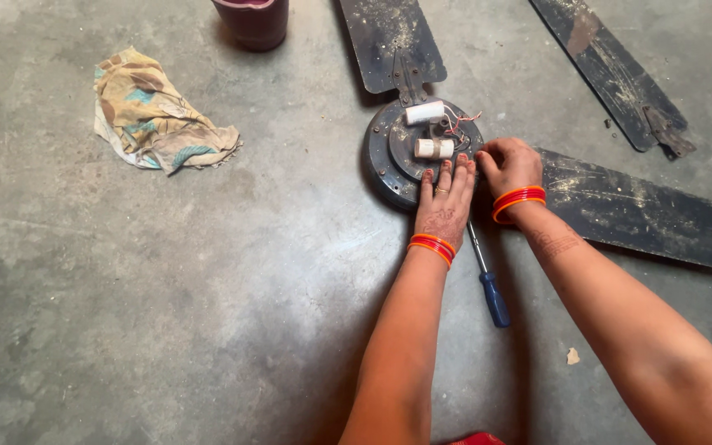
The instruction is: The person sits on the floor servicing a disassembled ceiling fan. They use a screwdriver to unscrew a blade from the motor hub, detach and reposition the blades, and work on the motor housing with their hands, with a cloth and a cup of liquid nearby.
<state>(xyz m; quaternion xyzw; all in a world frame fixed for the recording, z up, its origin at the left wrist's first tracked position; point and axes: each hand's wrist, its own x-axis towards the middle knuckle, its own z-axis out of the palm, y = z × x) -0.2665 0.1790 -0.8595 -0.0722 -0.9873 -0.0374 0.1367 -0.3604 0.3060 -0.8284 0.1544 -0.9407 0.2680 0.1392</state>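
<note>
A dark round ceiling fan motor lies on the concrete floor with two white cylinders and red wires on top. My left hand rests flat on its near rim, fingers together and stretched out. My right hand is curled at the motor's right edge, where a dusty dark blade joins it; what the fingers grip is hidden. A screwdriver with a blue handle lies on the floor between my forearms.
A second blade stays attached at the motor's far side. A loose blade lies at the top right. A crumpled patterned cloth sits to the left, and a dark red container stands at the top edge.
</note>
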